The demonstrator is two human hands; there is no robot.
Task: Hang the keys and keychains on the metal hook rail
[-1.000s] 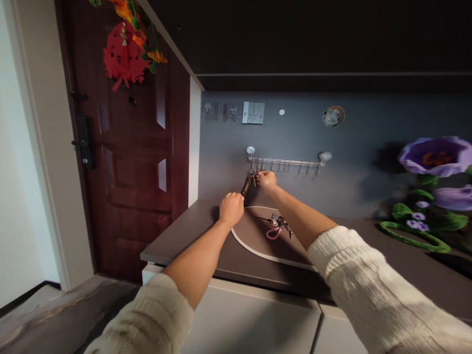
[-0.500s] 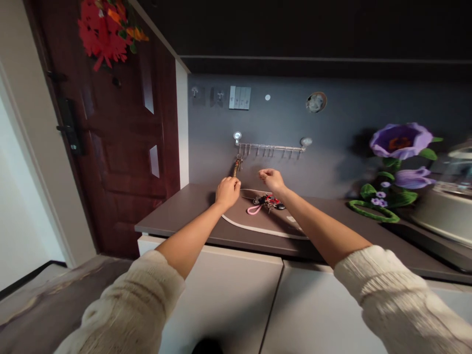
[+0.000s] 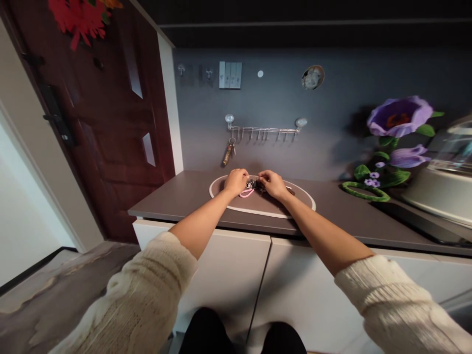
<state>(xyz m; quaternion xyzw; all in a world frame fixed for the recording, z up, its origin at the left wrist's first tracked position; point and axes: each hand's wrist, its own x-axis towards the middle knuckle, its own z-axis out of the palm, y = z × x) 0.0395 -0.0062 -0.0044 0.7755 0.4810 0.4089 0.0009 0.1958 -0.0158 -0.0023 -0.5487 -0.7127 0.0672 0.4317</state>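
Both hands are low over a small pile of keys (image 3: 252, 185) lying on an oval mat with a white rim (image 3: 258, 212). My left hand (image 3: 237, 181) is at the pile's left side, its fingers curled in; what they hold, if anything, is hidden. From the right, my right hand (image 3: 273, 185) pinches at the keys, with dark pieces below its fingertips. A pink loop strap (image 3: 246, 193) sticks out of the pile toward me. Above, a bunch of keys with a patterned brown tag (image 3: 227, 154) hangs from the leftmost part of a clear hook rail (image 3: 264, 130).
The mat lies on a dark counter (image 3: 177, 196) above white cabinet doors (image 3: 217, 265). To the right stand purple fabric flowers (image 3: 400, 118) and a pale, domed appliance (image 3: 442, 191). A switch panel (image 3: 230, 75) is on the wall. At left is a dark red door (image 3: 121, 147).
My left hand has let go of the hanging brown tag and moved down right to the pile. My right hand has lowered onto the keys. The view has tilted down.
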